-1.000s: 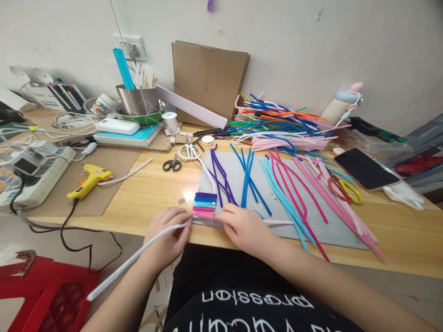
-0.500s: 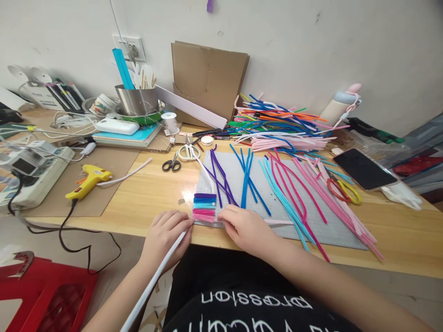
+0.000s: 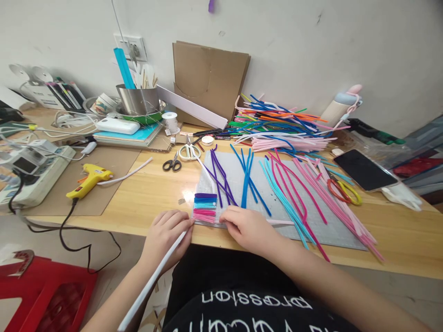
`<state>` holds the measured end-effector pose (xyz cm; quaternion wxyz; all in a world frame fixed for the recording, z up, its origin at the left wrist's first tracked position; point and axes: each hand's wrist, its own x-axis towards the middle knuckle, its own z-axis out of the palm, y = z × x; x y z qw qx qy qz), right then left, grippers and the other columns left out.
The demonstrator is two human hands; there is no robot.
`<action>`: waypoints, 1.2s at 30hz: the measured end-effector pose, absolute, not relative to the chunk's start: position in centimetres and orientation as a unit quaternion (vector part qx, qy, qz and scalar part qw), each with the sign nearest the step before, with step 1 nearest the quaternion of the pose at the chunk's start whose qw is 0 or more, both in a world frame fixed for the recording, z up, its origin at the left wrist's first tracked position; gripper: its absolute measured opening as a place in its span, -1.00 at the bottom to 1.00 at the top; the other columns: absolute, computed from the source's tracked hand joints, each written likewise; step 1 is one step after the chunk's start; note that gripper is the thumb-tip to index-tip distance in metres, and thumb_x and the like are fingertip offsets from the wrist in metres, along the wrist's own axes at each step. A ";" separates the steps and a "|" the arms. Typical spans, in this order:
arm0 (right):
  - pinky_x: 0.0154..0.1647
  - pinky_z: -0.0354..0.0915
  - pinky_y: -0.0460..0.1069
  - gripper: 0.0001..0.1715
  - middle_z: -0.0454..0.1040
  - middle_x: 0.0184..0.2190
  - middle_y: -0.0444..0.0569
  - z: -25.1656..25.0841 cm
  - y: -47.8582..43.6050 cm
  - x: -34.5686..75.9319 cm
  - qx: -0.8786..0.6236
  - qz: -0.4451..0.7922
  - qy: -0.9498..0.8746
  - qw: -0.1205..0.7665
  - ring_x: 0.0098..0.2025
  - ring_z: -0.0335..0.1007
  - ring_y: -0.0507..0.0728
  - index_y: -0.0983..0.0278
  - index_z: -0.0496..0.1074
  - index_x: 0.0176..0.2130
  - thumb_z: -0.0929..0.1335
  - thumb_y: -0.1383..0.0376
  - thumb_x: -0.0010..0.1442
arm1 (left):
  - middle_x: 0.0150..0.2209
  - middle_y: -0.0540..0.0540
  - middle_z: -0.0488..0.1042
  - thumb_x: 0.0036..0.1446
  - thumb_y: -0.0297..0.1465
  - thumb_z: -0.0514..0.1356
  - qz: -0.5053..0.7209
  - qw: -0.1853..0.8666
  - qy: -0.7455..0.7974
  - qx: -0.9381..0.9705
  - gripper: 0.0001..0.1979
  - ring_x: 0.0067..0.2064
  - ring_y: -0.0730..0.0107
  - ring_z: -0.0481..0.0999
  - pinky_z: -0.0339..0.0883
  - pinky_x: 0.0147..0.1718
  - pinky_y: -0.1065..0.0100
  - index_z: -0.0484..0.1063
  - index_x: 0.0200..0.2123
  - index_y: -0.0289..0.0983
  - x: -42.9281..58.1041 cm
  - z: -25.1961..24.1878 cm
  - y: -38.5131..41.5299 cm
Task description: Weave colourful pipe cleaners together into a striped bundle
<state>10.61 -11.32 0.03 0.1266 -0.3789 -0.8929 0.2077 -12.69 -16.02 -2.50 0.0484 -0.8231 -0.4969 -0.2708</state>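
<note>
A small striped panel of pipe cleaners point(image 3: 205, 203), running purple, blue, light blue and pinks, lies at the front edge of the grey mat point(image 3: 223, 159). At its lower left corner, my left hand point(image 3: 170, 234) is closed on a white pipe cleaner point(image 3: 152, 282) that slants down over my forearm. My right hand point(image 3: 247, 227) sits just right of the panel, thumb and fingers pinched on a pale pink pipe cleaner point(image 3: 281, 222), whose end sticks out to the right behind the hand. Another white strand point(image 3: 206, 171) rises from the panel's top.
Loose purple, blue, light blue and pink pipe cleaners point(image 3: 300, 198) lie across the mat. Scissors point(image 3: 172, 163) rest behind it, red-and-yellow scissors point(image 3: 344, 190) and a phone point(image 3: 365, 169) to the right. A yellow glue gun point(image 3: 89, 180) with its cord lies left; a pipe-cleaner pile point(image 3: 280, 124) stands behind.
My right hand's fingertips have shifted very slightly right, away from the panel's edge. My left hand stays at the lower left corner.
</note>
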 end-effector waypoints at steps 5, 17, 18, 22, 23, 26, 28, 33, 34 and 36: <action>-0.29 0.20 -0.08 -0.64 0.43 -0.24 -0.12 -0.1 -11.2 10.7 -0.361 0.200 -0.903 0.121 -0.24 0.37 0.05 0.14 0.39 -0.12 0.18 0.46 0.18 | -0.27 -0.06 0.50 0.07 -0.48 0.14 -0.272 0.044 -0.495 -0.824 -0.85 -0.21 0.27 0.43 0.26 -0.22 0.24 0.44 -0.27 -0.21 -12.8 -2.5 -15.9; -0.35 0.11 -0.07 -0.75 0.43 -0.32 -0.13 -0.5 -11.2 10.6 -0.336 0.149 -0.924 0.102 -0.31 0.33 0.04 0.17 0.38 -0.16 0.20 0.40 0.22 | -0.27 -0.06 0.50 0.07 -0.49 0.13 -0.270 0.051 -0.501 -0.820 -0.86 -0.20 0.28 0.43 0.25 -0.19 0.23 0.44 -0.28 -0.22 -12.6 -2.7 -16.1; -0.37 0.09 -0.07 -0.75 0.42 -0.34 -0.13 -0.4 -11.2 10.6 -0.333 0.139 -0.928 0.095 -0.32 0.33 0.04 0.17 0.38 -0.16 0.20 0.39 0.22 | -0.27 -0.06 0.50 0.07 -0.49 0.13 -0.270 0.051 -0.503 -0.820 -0.86 -0.20 0.28 0.43 0.25 -0.19 0.24 0.44 -0.28 -0.22 -12.6 -2.7 -16.1; -0.41 0.03 -0.04 -0.78 0.40 -0.38 -0.13 -0.2 -11.1 10.3 -0.319 0.086 -0.941 0.074 -0.35 0.30 0.04 0.20 0.38 -0.19 0.21 0.40 0.21 | -0.27 -0.07 0.49 0.08 -0.49 0.13 -0.268 0.048 -0.508 -0.817 -0.86 -0.20 0.28 0.43 0.25 -0.19 0.24 0.44 -0.28 -0.22 -12.6 -2.7 -16.1; -0.41 0.02 -0.04 -0.78 0.41 -0.37 -0.13 -0.1 -11.1 10.2 -0.313 0.073 -0.944 0.071 -0.35 0.30 0.05 0.21 0.37 -0.19 0.21 0.40 0.20 | -0.27 -0.07 0.49 0.08 -0.49 0.13 -0.267 0.047 -0.509 -0.817 -0.86 -0.20 0.28 0.43 0.25 -0.19 0.24 0.44 -0.28 -0.22 -12.6 -2.7 -16.1; -0.39 0.01 -0.02 -0.82 0.41 -0.37 -0.13 0.0 -10.9 10.1 -0.295 0.045 -0.952 0.061 -0.34 0.30 0.06 0.24 0.37 -0.22 0.23 0.42 0.18 | -0.27 -0.07 0.49 0.08 -0.48 0.13 -0.266 0.046 -0.510 -0.817 -0.87 -0.20 0.27 0.43 0.25 -0.20 0.24 0.44 -0.29 -0.22 -12.5 -2.7 -16.1; -0.39 0.01 -0.01 -0.83 0.41 -0.37 -0.13 0.0 -10.8 10.0 -0.288 0.036 -0.955 0.054 -0.34 0.30 0.07 0.24 0.37 -0.25 0.25 0.43 0.16 | -0.27 -0.07 0.49 0.08 -0.48 0.12 -0.265 0.045 -0.511 -0.816 -0.87 -0.20 0.27 0.42 0.25 -0.21 0.24 0.44 -0.30 -0.22 -12.4 -2.7 -16.2; -0.40 0.00 -0.01 -0.78 0.43 -0.37 -0.13 0.0 -10.4 9.8 -0.281 0.047 -0.957 0.048 -0.35 0.31 0.07 0.24 0.39 -0.22 0.26 0.45 0.13 | -0.27 -0.07 0.48 0.09 -0.48 0.11 -0.264 0.041 -0.515 -0.815 -0.87 -0.21 0.29 0.42 0.25 -0.21 0.24 0.43 -0.30 -0.23 -12.3 -2.6 -16.2; -0.40 0.01 -0.02 -0.79 0.43 -0.38 -0.12 0.0 -10.4 9.7 -0.283 0.052 -0.956 0.051 -0.34 0.31 0.06 0.24 0.39 -0.22 0.26 0.44 0.13 | -0.28 -0.08 0.48 0.09 -0.48 0.11 -0.263 0.040 -0.515 -0.815 -0.87 -0.22 0.29 0.42 0.25 -0.21 0.24 0.43 -0.30 -0.23 -12.4 -2.6 -16.2; -0.41 0.01 -0.03 -0.80 0.44 -0.39 -0.12 -0.1 -10.4 9.6 -0.295 0.065 -0.951 0.062 -0.35 0.31 0.05 0.24 0.41 -0.24 0.24 0.42 0.17 | -0.28 -0.09 0.48 0.10 -0.48 0.10 -0.261 0.039 -0.515 -0.815 -0.87 -0.22 0.28 0.42 0.25 -0.21 0.23 0.43 -0.30 -0.23 -12.4 -2.6 -16.2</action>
